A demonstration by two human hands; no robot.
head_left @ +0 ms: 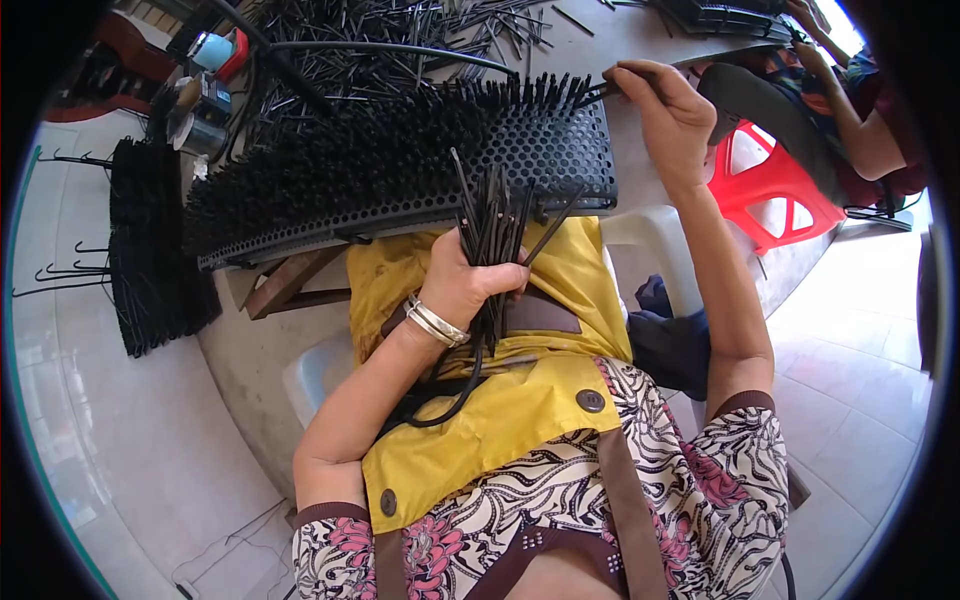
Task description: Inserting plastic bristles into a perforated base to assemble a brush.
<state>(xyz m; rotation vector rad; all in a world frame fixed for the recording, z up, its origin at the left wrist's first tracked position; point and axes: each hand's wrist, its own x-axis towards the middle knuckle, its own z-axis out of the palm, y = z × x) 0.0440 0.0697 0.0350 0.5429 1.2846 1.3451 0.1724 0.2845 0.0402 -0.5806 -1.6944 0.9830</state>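
My left hand [462, 285], with silver bangles at the wrist, is closed round a bundle of thin black rods [490, 215] above my lap. The rods stick out both above and below the fist. Ahead lies a curved black perforated panel [560, 155], its left and middle densely filled with upright black rods, its right part showing bare holes. At the panel's far right corner, my right hand [672, 108] pinches what looks like a thin black rod against the last far-row rods. Its lower end is too small to make out.
A heap of loose black rods [370, 60] lies behind the panel. A dark rod-covered piece with hooks [160, 250] stands at left. At right are a red plastic stool [770, 195] and another person's arm [850, 110]. A yellow apron [470, 430] covers my lap.
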